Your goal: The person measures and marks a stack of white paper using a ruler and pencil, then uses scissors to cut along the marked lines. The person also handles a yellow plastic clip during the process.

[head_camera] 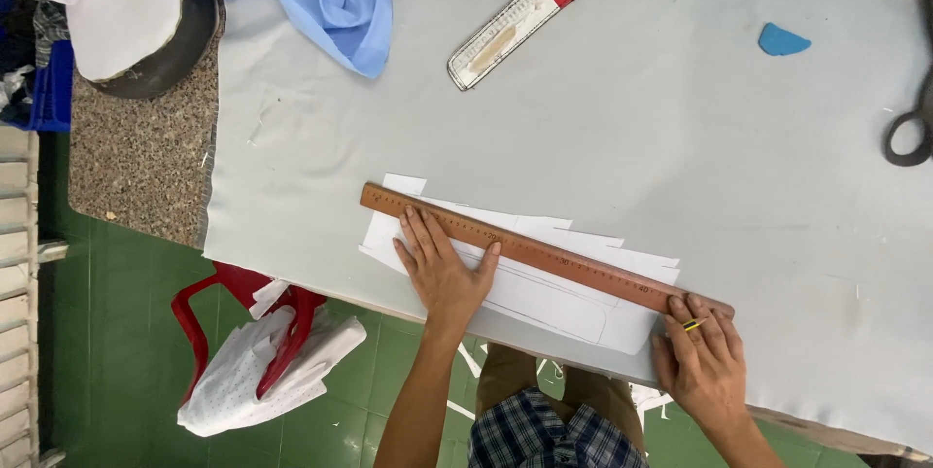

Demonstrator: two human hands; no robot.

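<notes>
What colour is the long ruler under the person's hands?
Reddish-brown wood, the ruler shows best in the head view.

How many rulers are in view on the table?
2. A wooden ruler lies slanted across the white paper pattern, with the left hand flat beside it and the right hand at its end. A clear plastic ruler lies near the far edge.

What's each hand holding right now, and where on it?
The left hand presses flat on the ruler's left part and the paper. The right hand holds a pencil at the ruler's right end.
</notes>
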